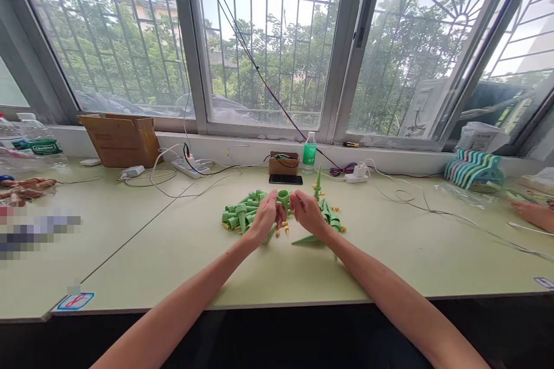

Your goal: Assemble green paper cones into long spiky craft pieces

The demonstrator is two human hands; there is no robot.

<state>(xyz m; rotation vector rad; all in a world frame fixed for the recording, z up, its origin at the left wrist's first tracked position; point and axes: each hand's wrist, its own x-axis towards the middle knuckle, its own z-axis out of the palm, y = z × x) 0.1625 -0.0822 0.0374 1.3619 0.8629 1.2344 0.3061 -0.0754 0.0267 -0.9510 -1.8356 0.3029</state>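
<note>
My left hand (265, 218) is curled, its fingers closed around a green plastic spike (283, 196) whose round open end points up between my hands. Close to that opening, my right hand (308, 212) is pinched; whatever lies between its fingertips is hidden. Left of my left hand spreads a pile of green tubes and cone spikes (236, 214). Small yellow plugs (286, 230) lie on the table below the hands. On the right, more green spikes (329, 216) with yellow pieces are heaped behind my right wrist, one of them standing upright (318, 184).
A black phone (285, 179) lies before a small cardboard box (284, 164), beside a green-labelled bottle (309, 153). Cables and a power strip (190, 167) run along the wall. A larger carton (121, 141) stands left, teal hangers (475, 170) right. Another person's hand (534, 213) shows far right.
</note>
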